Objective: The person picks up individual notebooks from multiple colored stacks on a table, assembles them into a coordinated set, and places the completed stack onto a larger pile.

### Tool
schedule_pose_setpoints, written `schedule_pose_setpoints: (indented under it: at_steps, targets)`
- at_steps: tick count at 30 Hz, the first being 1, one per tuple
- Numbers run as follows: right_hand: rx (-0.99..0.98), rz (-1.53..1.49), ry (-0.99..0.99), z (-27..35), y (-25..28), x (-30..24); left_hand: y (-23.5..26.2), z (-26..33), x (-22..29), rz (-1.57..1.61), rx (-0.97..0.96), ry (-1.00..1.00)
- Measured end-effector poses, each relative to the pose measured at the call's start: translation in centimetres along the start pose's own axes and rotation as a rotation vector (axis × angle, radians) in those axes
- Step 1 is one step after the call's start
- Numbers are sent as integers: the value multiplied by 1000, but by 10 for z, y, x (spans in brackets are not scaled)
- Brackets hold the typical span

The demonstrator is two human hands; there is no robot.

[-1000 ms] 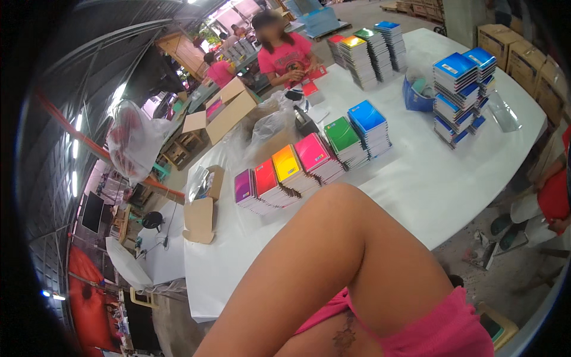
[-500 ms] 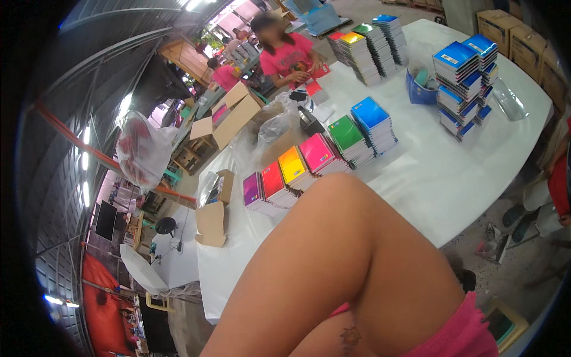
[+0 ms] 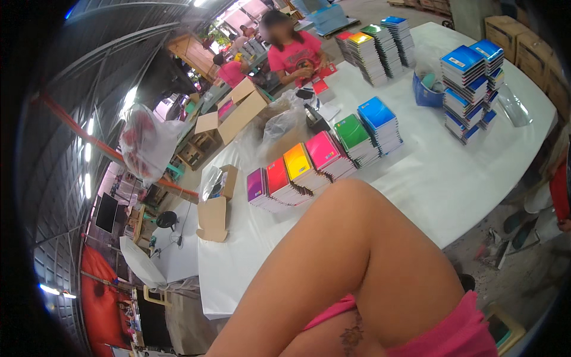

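Note:
Neither of my hands shows. A bent bare limb (image 3: 339,250) of mine fills the lower middle, close to the camera, with pink cloth (image 3: 458,333) at its lower right end. It hides part of the white table (image 3: 440,184). Just beyond it runs a row of spiral notebook stacks: purple (image 3: 256,184), red (image 3: 278,177), yellow (image 3: 298,160), pink (image 3: 324,149), green (image 3: 352,132) and blue (image 3: 377,113). Whether my hands hold anything cannot be seen.
Taller blue notebook stacks (image 3: 467,89) stand at the right by a blue bag (image 3: 427,92). More stacks (image 3: 372,56) are at the far edge. Cardboard boxes (image 3: 241,113) line the left side. Across the table a co-worker in pink (image 3: 295,58) handles red notebooks (image 3: 321,86).
The view has shifted slightly, so the table and notebooks appear a little farther right. The co-worker's hands have moved slightly. The notebook stacks look unchanged.

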State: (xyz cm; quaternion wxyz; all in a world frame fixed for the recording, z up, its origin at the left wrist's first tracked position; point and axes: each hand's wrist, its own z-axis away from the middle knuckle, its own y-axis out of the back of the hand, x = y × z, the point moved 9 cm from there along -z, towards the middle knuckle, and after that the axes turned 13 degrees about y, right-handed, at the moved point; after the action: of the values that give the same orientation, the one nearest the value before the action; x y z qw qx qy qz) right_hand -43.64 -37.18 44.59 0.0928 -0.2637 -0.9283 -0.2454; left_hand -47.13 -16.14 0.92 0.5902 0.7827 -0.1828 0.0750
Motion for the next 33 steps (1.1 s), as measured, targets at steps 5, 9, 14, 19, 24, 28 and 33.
schedule_pose_setpoints:
  at_steps: [5, 9, 14, 19, 24, 28, 33]
  targets:
    - [-6, -14, -15, 1, -2, -2, -3, -3, 1, 9, -5, -1]
    - [-27, -17, -34, 2, -2, -7, -9, -9, 6, 27, -10, -17]
    - [-60, -29, -72, 8, -4, -18, -12, -2, -4, 106, -31, -30]
    - [-158, -29, -88, 17, -14, -37, -11, 1, -6, 84, -179, -85]
    - [-20, -392, -455, 30, -1, -40, 15, 24, 12, 66, -281, -104]
    - [-72, -94, -278, 53, 25, -51, 56, 37, 37, 179, -385, -59]
    - [-6, -753, -796, 154, 94, -129, 213, 46, 84, 756, -1025, -86]
